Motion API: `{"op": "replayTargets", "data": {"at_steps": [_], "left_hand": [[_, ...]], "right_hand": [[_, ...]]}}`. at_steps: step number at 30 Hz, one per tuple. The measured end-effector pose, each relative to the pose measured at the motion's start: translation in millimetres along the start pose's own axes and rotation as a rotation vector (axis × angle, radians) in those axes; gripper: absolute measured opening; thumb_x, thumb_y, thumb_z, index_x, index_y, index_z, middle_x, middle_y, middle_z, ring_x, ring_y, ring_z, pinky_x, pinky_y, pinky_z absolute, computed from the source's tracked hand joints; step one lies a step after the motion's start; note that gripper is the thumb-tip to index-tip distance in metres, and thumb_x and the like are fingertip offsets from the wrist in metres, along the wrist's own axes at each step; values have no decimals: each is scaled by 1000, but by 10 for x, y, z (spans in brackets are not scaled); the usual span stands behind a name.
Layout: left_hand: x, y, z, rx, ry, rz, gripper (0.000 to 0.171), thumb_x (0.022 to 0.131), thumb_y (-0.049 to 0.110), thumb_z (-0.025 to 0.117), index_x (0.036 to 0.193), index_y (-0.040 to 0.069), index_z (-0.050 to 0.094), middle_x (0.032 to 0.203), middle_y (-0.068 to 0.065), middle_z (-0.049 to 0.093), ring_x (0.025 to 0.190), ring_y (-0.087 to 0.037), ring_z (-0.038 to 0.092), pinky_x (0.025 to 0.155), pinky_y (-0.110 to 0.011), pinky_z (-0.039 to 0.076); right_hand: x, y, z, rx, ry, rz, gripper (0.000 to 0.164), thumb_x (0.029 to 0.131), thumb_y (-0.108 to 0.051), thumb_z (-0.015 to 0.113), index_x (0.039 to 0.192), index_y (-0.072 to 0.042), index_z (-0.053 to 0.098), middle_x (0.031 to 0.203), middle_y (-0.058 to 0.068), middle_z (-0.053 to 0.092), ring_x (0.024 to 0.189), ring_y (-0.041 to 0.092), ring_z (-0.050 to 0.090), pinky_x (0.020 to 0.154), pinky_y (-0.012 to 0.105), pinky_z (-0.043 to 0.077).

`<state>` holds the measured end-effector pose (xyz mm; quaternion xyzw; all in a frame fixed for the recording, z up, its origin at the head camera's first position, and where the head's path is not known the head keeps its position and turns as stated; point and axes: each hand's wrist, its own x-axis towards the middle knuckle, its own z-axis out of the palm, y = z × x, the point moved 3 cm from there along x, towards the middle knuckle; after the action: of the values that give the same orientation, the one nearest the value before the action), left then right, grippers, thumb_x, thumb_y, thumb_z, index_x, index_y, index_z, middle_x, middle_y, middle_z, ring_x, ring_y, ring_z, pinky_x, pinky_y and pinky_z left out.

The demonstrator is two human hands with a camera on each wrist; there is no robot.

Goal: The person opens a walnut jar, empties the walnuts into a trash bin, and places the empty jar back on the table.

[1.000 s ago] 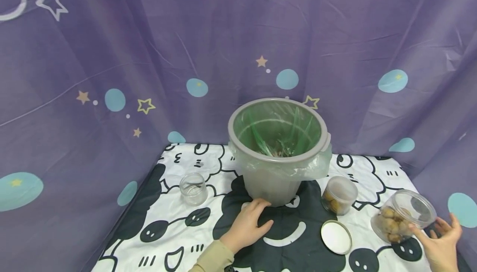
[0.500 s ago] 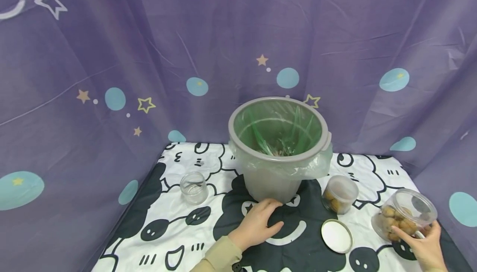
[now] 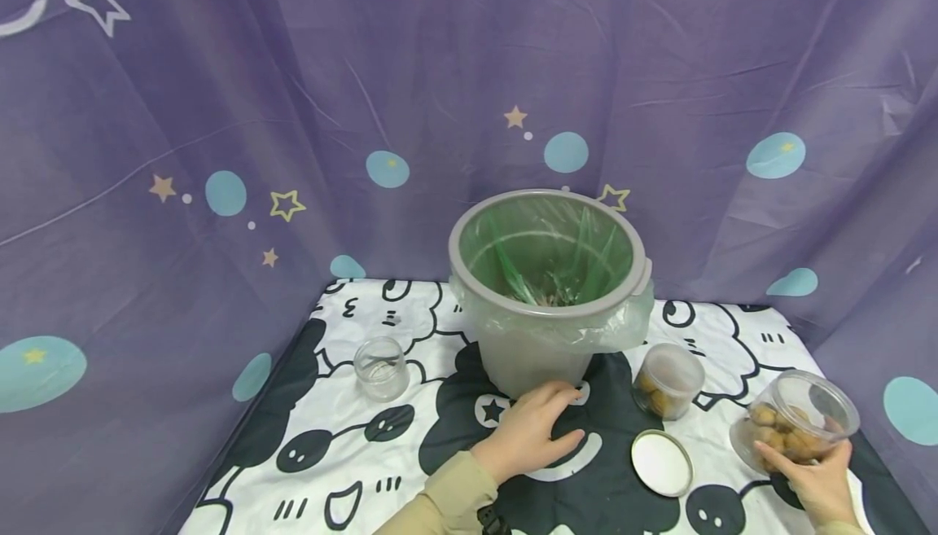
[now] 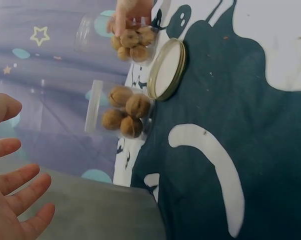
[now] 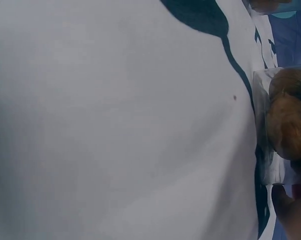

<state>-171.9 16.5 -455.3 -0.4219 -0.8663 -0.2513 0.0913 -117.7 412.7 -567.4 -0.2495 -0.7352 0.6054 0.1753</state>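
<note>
In the head view we see the right hand (image 3: pixel 819 478) clamped on the big jar (image 3: pixel 806 416), with the thumb on its near side, and the walnuts (image 3: pixel 790 440) are inside this jar, beside the thumb. The big jar is near the right edge of the black and white cloth (image 3: pixel 586 506). To the left of it, near but apart, we find the small jar (image 3: pixel 672 374), which also has walnuts inside, and in front of this one the round lid (image 3: pixel 662 463) lies on the cloth. The left hand (image 3: pixel 529 431) is in the middle, before the grey bin (image 3: pixel 533 362); its thumb is apart from the other fingers and we see nothing in its grip. Whether its fingertips touch the bin, we cannot tell from here. A pale green bag (image 3: pixel 619 330) hangs over the rim of the bin. On the left part of the cloth stands one clear jar (image 3: pixel 381 376), and behind hangs the purple curtain (image 3: pixel 308 71). In the left wrist view we see the left hand with its fingers apart, close to the bin; farther away are the small jar, the lid and the big jar under the right hand. In the right wrist view a jar with walnuts is cut by the right edge, a dark piece of the hand is just below it, and we cannot tell the grip from this view alone
</note>
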Motion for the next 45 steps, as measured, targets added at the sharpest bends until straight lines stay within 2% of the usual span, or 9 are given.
{"op": "replayTargets", "data": {"at_steps": [10,17,23,26,30,35,38,42,45], "left_hand": [[132,121,-15,9,-7,54,41,93,32,59,129,14,51,125,-4,54,112,-15,57,95,-24,46],[201,184,-28,30,-40,55,45,93,36,58,132,15,50,129,-4,51,116,-16,55,98,-26,45],[251,247,-59,48,-59,90,50,93,41,56,135,17,48,133,-2,49,121,-15,51,102,-25,41],[247,270,-75,51,-83,113,54,93,43,55,140,19,43,137,-3,46,126,-15,47,106,-25,38],[229,276,-87,47,-111,120,58,94,44,53,144,21,37,142,-4,42,132,-17,42,109,-28,36],[214,274,-108,85,-70,137,61,93,45,55,145,22,35,144,-7,38,135,-22,38,109,-31,36],[209,275,-134,90,-38,161,63,92,44,57,146,21,34,146,-10,36,136,-26,36,109,-34,36],[205,265,-155,54,-49,165,65,93,44,56,148,23,30,151,-12,29,139,-26,32,110,-37,36],[207,263,-159,49,-64,168,66,93,45,54,150,24,27,152,-12,26,140,-26,30,109,-38,36]], "right_hand": [[-27,-16,58,-147,98,30,104,75,-5,77,146,-26,4,115,-28,27,130,4,30,95,-3,23],[-35,-73,107,-204,154,84,110,74,-16,79,148,-24,-1,147,24,28,136,30,30,117,35,19],[-70,-158,118,-273,161,44,111,69,-20,82,151,-17,7,137,34,39,122,46,37,111,50,26],[-103,-208,140,-285,141,7,112,68,-16,83,151,-22,9,136,30,41,124,36,39,112,35,28],[-142,-325,179,-288,109,-111,111,65,-8,84,150,-28,15,133,13,42,119,2,40,103,11,23],[-210,-508,220,-358,48,-245,108,62,-13,87,147,-30,24,122,-4,44,100,-16,33,88,5,25],[-259,-633,250,-398,-14,-264,110,62,-14,88,149,-21,21,127,12,45,107,1,43,81,8,28],[-335,-771,301,-454,-119,-294,114,61,-14,87,148,-4,15,128,35,41,113,47,44,90,36,39],[-401,-839,371,-478,-168,-371,113,57,-12,89,145,1,19,124,36,45,109,42,47,88,46,38]]}}
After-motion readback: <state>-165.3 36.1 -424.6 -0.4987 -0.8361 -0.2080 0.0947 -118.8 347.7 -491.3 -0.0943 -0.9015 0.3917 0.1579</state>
